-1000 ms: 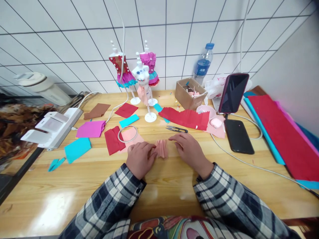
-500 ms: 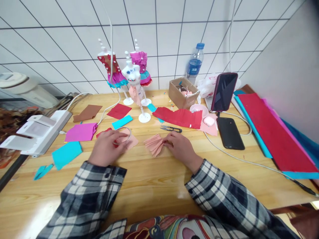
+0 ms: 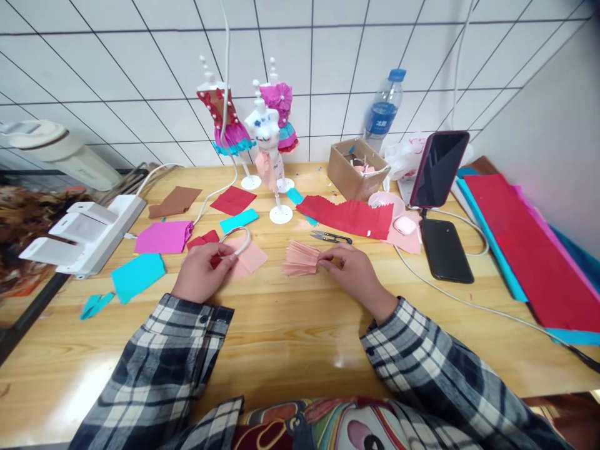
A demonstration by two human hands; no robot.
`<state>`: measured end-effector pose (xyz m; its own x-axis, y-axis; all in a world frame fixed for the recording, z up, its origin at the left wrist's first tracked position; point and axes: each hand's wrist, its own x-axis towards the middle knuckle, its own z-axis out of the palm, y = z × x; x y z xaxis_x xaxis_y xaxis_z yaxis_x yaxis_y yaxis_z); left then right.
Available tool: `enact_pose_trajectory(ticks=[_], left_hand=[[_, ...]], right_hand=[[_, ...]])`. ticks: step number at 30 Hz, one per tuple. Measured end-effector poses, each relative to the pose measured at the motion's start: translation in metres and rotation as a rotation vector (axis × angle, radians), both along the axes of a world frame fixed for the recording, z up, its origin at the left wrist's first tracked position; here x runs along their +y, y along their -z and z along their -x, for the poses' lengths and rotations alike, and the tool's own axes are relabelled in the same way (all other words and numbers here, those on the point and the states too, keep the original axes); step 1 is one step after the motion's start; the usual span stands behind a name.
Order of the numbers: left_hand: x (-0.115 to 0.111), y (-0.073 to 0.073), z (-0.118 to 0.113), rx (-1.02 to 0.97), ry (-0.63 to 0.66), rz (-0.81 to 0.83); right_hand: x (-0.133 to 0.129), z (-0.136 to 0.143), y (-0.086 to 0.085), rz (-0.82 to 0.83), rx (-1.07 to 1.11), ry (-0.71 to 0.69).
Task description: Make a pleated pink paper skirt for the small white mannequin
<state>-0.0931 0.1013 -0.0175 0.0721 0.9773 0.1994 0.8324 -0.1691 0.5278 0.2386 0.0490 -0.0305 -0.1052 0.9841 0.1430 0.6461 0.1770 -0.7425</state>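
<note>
My left hand (image 3: 202, 270) is closed on a thin pale ring (image 3: 247, 240), which stands up from its fingertips over a flat light pink paper piece (image 3: 250, 257). To the right, a pleated pink paper fan (image 3: 301, 258) lies on the table, its gathered end pinched between the thumb and fingers of my right hand (image 3: 349, 272). Small black snips (image 3: 332, 237) lie just above that hand. A red folded piece (image 3: 203, 239) is partly behind my left hand. Behind stands a small white dress form (image 3: 267, 144) with pink paper at its waist.
Two dressed forms, one in red and purple (image 3: 225, 122), stand at the back. A cardboard box (image 3: 354, 178), a bottle (image 3: 384, 112), an upright phone (image 3: 440, 169) and a flat phone (image 3: 446, 250) are right. Teal paper (image 3: 138, 276) and a power strip (image 3: 100, 231) lie left.
The view has shifted, so things on the table appear further right. The ring has been raised in my left hand, and the pleated fan has turned to lie more level.
</note>
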Motion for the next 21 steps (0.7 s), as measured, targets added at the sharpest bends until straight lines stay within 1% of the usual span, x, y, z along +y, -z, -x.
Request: enact_pose_trajectory(ticks=[2, 3, 4, 5, 6, 7, 10, 12, 15, 18, 21], left_hand=[[-0.006, -0.004, -0.007, -0.095, -0.094, -0.046], [-0.012, -0.007, -0.013, -0.173, -0.125, -0.076], [-0.018, -0.010, -0.020, -0.283, -0.123, -0.096], [-0.026, -0.013, -0.029, -0.394, -0.086, -0.108], [-0.035, -0.016, -0.039, -0.465, -0.055, -0.127], [-0.044, -0.018, -0.051, -0.491, 0.012, -0.136], [-0.070, -0.022, -0.083, -0.392, 0.248, -0.219], [-0.082, -0.024, -0.099, -0.380, 0.329, -0.230], [-0.088, -0.024, -0.110, -0.377, 0.352, -0.223], [-0.086, -0.023, -0.111, -0.306, 0.358, -0.186], [-0.083, -0.022, -0.110, -0.216, 0.426, -0.166]], right_hand=[[-0.001, -0.001, -0.002, -0.058, 0.045, 0.048], [-0.002, -0.001, -0.004, -0.093, 0.063, 0.060], [-0.005, 0.001, -0.007, -0.130, 0.078, 0.064], [-0.008, 0.002, -0.011, -0.170, 0.092, 0.057], [-0.011, 0.005, -0.015, -0.213, 0.105, 0.039], [-0.016, 0.008, -0.019, -0.256, 0.117, 0.011], [-0.029, 0.019, -0.028, -0.352, 0.151, -0.068], [-0.036, 0.026, -0.031, -0.351, 0.174, -0.098], [-0.041, 0.032, -0.031, -0.338, 0.195, -0.131], [-0.041, 0.035, -0.029, -0.335, 0.195, -0.137], [-0.041, 0.037, -0.028, -0.299, 0.215, -0.097]])
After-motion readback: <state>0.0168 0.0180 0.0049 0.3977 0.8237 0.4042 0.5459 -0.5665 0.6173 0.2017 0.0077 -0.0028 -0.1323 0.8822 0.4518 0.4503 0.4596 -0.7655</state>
